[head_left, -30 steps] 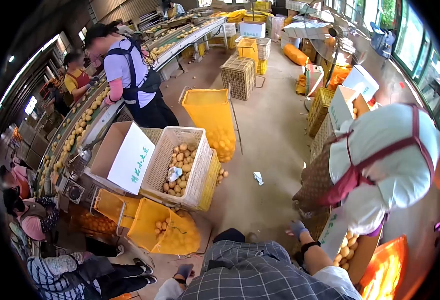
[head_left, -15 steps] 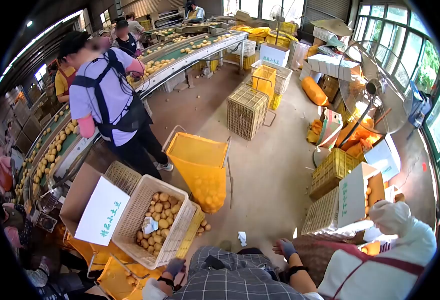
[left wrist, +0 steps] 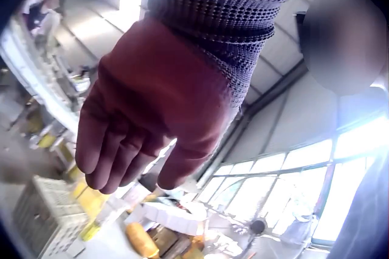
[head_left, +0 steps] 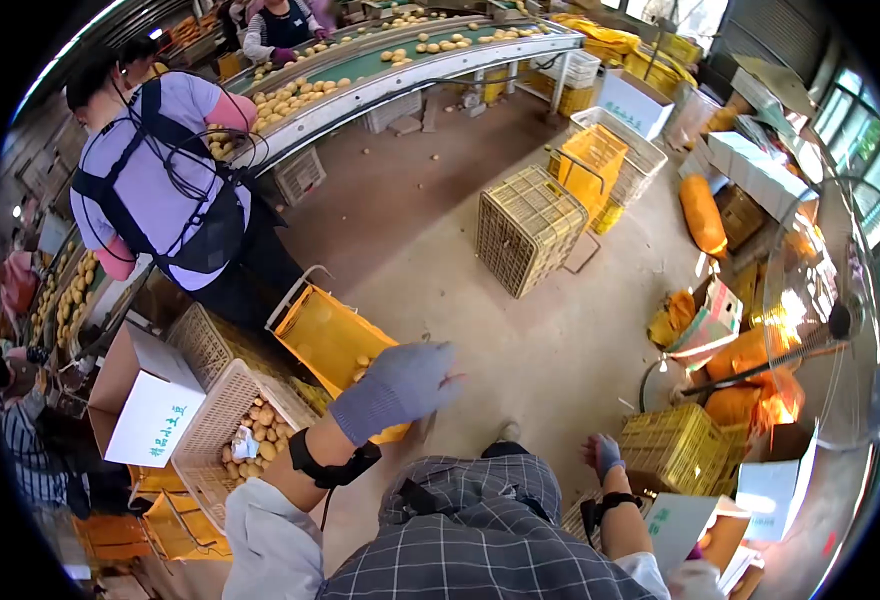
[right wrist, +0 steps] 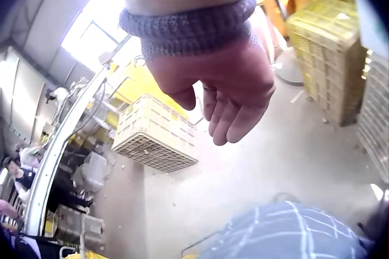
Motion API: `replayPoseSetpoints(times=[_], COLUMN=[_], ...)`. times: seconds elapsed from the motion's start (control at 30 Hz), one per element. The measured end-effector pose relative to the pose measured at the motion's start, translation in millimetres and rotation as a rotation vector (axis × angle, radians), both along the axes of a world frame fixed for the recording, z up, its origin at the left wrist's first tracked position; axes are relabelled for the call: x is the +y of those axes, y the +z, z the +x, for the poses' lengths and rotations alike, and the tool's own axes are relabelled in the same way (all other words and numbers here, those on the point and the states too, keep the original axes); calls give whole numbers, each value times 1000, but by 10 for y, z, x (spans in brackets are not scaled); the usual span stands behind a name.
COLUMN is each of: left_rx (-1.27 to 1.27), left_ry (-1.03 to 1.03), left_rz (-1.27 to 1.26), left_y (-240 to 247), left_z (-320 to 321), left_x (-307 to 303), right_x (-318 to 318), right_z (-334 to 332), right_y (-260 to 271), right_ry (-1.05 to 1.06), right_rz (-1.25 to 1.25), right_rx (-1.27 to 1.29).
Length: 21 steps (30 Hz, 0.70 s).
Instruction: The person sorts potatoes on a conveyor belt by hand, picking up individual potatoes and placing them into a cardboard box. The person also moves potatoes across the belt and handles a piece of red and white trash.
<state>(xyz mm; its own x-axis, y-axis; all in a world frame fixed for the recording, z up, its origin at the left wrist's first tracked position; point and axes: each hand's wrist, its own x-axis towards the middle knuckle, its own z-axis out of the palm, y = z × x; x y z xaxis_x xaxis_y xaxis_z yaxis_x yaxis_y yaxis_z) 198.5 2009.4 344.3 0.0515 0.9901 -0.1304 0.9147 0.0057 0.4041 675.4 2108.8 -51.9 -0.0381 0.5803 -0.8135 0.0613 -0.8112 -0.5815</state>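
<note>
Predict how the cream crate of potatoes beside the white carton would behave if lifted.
The crate is probably fairly stiff, as its lattice walls stand straight. It's likely heavy for its size, given the potatoes piled inside. Tilted, those would probably roll, being rounded and loose.

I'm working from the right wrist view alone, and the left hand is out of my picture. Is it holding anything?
Observer: No, the left wrist view shows the left hand palm-side with nothing in it.
Operator: Any crate with potatoes in it on that side? I see none.
Observer: Yes, in the head view potatoes lie in a pale crate to the person's left.
Operator: What's just left of that crate in the picture?
Observer: A white carton with green lettering on its face.
</note>
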Motion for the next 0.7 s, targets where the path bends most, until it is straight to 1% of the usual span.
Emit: replayPoseSetpoints(times=[0.07,0.1,0.13,0.17,0.23,0.27,0.3,0.33,0.4,0.43,0.47,0.5,0.53,0.6,0.63,0.67,0.7], left_rx=[16,2,11,26,-448,-289,-131,414,774,738,663,590,539,518,508,505,508], left_ry=[-102,-141,-225,-382,-174,-98,-12,59,116,64,6,-50,-93,-141,-165,-188,-196], left_rz=[126,278,310,536,489,570,637,760,810,822,808,785,764,731,712,692,669], left_y=[755,1151,1526,1696,1859,1840,1823,1850,1879,1906,1892,1885,1885,1884,1872,1878,1871], left_z=[292,477,661,803,1245,1325,1396,1374,1217,1089,901,708,504,146,-28,-203,-374], left_x=[527,730,934,1080,1390,1595,1805,2008,2347,2483,2654,2825,2999,3373,3533,3712,3885], right_x=[906,1339,1721,2087,2696,2997,3238,3403,3834,4035,4210,4343,4576,5041,5036,5001,5033], right_z=[-290,-460,-630,-831,-1197,-1367,-1607,-1742,-1941,-1959,-2004,-1958,-1594,-942,-815,-722,-850], right_y=[410,607,685,729,756,946,979,977,863,705,653,567,-136,-1427,-1218,-923,-711], right_ry=[125,200,223,250,295,397,435,464,575,620,727,777,853,959,803,599,428], right_rz=[88,150,195,237,312,222,230,239,176,118,114,171,376,800,510,248,-13], right_rx=[-23,-18,-43,-67,-114,-15,30,70,117,207,85,59,-3,-225,-173,-148,-79])
